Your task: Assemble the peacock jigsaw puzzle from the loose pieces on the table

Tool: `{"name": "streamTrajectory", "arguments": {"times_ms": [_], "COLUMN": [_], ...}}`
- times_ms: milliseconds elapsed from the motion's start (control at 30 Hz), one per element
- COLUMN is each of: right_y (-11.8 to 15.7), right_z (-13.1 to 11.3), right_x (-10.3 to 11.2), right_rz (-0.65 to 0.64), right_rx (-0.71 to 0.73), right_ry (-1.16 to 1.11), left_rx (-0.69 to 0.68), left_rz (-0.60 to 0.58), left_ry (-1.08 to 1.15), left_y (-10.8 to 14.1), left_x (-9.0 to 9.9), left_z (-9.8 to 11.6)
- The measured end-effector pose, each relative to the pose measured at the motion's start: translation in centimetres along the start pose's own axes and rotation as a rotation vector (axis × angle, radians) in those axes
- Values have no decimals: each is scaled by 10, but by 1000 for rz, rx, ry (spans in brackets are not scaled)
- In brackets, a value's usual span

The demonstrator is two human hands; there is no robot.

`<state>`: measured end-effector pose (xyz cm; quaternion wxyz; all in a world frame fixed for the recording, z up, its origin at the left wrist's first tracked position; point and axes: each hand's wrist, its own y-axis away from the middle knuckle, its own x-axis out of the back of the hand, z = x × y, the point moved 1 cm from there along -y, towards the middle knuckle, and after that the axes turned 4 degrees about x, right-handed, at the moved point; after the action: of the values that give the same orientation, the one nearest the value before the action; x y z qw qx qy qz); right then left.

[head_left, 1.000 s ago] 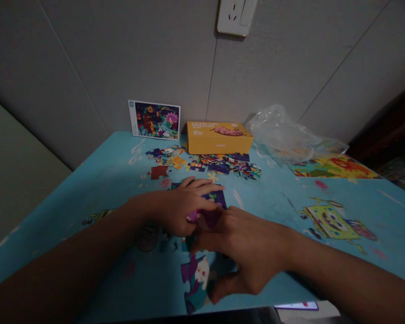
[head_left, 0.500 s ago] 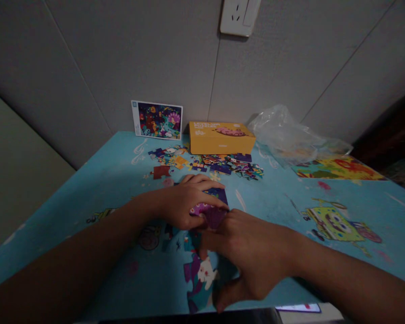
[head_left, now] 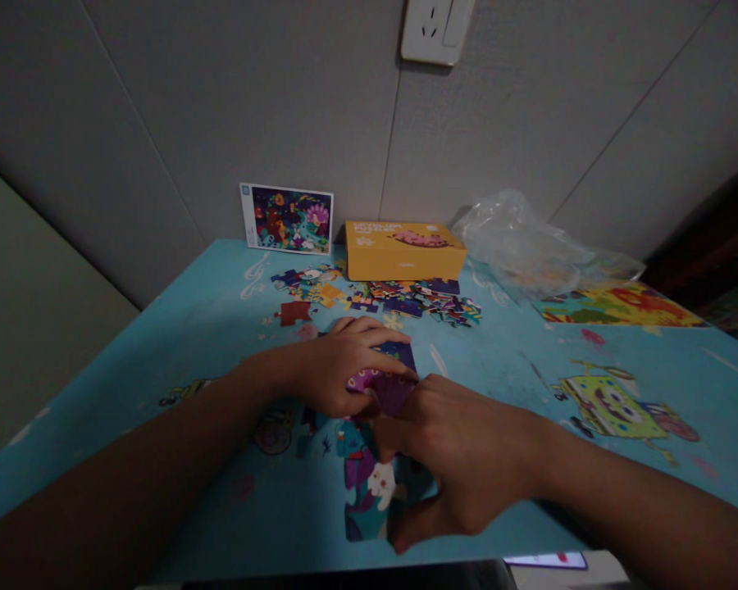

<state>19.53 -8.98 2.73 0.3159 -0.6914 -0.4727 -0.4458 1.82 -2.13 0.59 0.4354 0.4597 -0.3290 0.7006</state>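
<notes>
My left hand (head_left: pixel 344 369) lies flat over the upper part of a partly joined jigsaw puzzle (head_left: pixel 394 393), its fingers spread across dark blue and purple pieces. Close against its fingertips, my right hand (head_left: pixel 461 451) has its index finger bent down onto the puzzle and its thumb along the side of a lower section. That lower section of puzzle pieces (head_left: pixel 369 500) shows a white rabbit on purple and teal. It sits just below the teal pieces, near the table's front edge. Both hands cover much of the puzzle, so the joints beneath them are hidden.
Loose puzzle pieces (head_left: pixel 406 305) lie heaped before a yellow box (head_left: pixel 406 260). A reference picture card (head_left: pixel 289 220) leans on the wall. At the back right, a clear plastic bag (head_left: pixel 517 246) rests partly over a colourful sheet (head_left: pixel 627 305). The tablecloth (head_left: pixel 498 360) is blue with cartoon prints.
The lower rabbit section has slid up and slightly right, closer to the rest of the puzzle, along with my right thumb and fingers. My left hand has stayed in place.
</notes>
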Motion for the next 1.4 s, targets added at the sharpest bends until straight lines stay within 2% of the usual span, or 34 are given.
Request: {"name": "streamTrajectory", "arguments": {"times_ms": [267, 467, 1167, 1400], "right_y": [1, 1, -2, -2], "right_z": [3, 1, -3, -4], "right_x": [-4, -1, -2, -1], "right_rz": [130, 61, 18, 68], "right_rx": [56, 40, -66, -88], "right_ry": [2, -64, -30, 4], "left_rx": [-12, -1, -5, -13], "left_rz": [6, 7, -2, 22], "left_ry": [11, 20, -8, 2], "left_y": [1, 1, 0, 0], "left_x": [-2, 0, 0, -1], "left_z": [-3, -1, -2, -4]}}
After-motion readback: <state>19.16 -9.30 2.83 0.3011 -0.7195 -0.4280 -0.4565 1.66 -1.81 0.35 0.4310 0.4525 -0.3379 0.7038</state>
